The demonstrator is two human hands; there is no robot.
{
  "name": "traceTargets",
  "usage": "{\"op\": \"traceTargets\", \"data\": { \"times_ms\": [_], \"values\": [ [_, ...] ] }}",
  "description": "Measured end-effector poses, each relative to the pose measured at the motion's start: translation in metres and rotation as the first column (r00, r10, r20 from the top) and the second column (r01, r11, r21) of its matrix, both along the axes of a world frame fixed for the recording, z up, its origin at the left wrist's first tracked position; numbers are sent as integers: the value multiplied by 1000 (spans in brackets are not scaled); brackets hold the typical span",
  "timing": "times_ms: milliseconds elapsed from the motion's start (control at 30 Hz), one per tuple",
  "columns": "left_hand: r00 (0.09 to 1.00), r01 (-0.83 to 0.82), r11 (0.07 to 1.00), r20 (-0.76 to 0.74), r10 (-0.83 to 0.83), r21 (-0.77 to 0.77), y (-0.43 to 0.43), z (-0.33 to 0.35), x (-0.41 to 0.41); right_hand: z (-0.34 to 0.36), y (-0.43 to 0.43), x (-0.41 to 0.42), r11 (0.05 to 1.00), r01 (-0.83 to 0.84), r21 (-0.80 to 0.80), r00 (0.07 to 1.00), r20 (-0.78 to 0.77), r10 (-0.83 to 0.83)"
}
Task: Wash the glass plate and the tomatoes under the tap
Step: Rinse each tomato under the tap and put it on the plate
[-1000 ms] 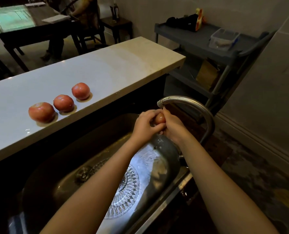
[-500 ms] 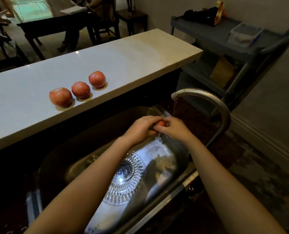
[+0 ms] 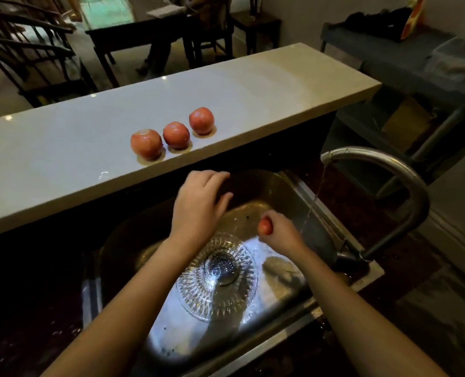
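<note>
Starting at the left, three tomatoes (image 3: 175, 133) sit in a row on the white counter (image 3: 62, 159), up and left of your hands. Your left hand (image 3: 198, 205) hovers over the sink (image 3: 280, 191), fingers loosely spread, holding nothing. Below it the glass plate (image 3: 217, 278) lies flat over the drain. Your right hand (image 3: 280, 229) is closed around a small tomato (image 3: 265, 226), just left of the tap (image 3: 383, 172) stream, so it is the nearer hand to the water.

I am finding no legible text, labels, brands or numbers on anything in the head view.
</note>
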State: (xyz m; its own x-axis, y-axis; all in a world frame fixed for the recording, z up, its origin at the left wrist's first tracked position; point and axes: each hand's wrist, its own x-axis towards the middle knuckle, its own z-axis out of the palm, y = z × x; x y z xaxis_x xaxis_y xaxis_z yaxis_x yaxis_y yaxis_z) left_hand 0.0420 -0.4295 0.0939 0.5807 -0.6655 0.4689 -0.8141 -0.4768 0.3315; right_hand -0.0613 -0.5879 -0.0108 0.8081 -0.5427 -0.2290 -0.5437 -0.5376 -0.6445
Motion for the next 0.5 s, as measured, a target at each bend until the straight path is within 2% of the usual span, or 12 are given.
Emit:
{"op": "traceTargets", "data": {
  "times_ms": [100, 167, 233, 300, 367, 500],
  "values": [
    [950, -235, 957, 168, 263, -170, 36, 22, 9, -13, 17, 20, 996, -78, 50, 997, 28, 77],
    [908, -379, 920, 149, 391, -104, 55, 28, 22, -24, 27, 34, 990, -120, 72, 993, 18, 119],
    [875, -483, 873, 75, 479, 66, 69, 27, 36, -35, 39, 46, 985, -155, 69, 988, -4, 156],
    [856, -515, 835, 67, 513, 194, 77, 22, 47, -48, 51, 55, 984, -165, 73, 986, -4, 166],
    [850, -525, 815, 106, 515, 245, 82, 14, 55, -64, 64, 62, 980, -185, 69, 982, -21, 187],
    [842, -539, 814, 177, 510, 216, 86, 6, 58, -100, 82, 70, 966, -248, 66, 963, -95, 254]
  ]
}}
